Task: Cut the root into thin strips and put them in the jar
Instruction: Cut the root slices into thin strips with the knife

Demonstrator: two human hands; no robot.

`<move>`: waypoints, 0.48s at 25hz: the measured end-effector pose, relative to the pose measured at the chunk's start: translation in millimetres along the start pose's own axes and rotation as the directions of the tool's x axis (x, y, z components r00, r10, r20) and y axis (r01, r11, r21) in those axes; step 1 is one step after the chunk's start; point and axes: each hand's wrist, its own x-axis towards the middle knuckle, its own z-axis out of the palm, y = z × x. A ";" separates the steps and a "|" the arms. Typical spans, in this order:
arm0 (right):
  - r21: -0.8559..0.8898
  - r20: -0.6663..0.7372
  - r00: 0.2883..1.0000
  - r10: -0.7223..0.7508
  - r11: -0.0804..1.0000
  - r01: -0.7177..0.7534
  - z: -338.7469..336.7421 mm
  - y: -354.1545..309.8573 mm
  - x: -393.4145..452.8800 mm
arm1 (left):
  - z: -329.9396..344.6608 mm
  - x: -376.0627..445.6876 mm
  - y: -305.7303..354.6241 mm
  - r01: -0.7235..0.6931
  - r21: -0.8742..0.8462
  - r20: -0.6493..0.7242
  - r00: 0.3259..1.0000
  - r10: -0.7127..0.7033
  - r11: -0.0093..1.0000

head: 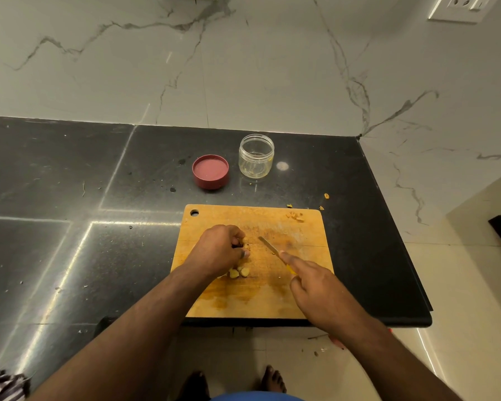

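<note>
Meanwhile, on a black counter [70,256], we see a clear jar [256,156] standing upright with its mouth open, seemingly empty save a yellowish tinge at the bottom; its red lid [210,171] lies just left, apart. On the wooden board [272,299], our left hand [217,250] curls over the root [245,243], mostly hidden, so its long axis cannot be made out. Two cut pieces [239,272] lie beside the wrist. Our right hand [315,287] grips a yellow-handled knife [269,246], forefinger along the spine, blade pointing up-left toward the root.
</note>
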 end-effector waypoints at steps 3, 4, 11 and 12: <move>0.035 0.025 1.000 -0.007 0.999 0.006 -3.4 9.2 -8.5 | 0.1 0.1 0.4 0.005 -0.007 0.002 1.000 -0.005 1.000; 0.057 0.022 1.000 0.011 0.998 -0.012 -5.3 14.8 -13.5 | 0.2 0.1 0.4 0.003 -0.010 0.002 1.000 -0.003 1.000; 0.120 -0.042 0.998 0.056 0.992 -0.050 -4.5 34.3 -27.7 | 1.8 0.4 -0.2 -0.011 0.004 -0.029 1.000 0.011 1.000; 0.131 -0.016 0.999 0.038 0.991 -0.035 -2.5 33.9 -28.9 | 1.9 0.6 -0.4 -0.013 0.006 -0.034 0.999 0.013 1.000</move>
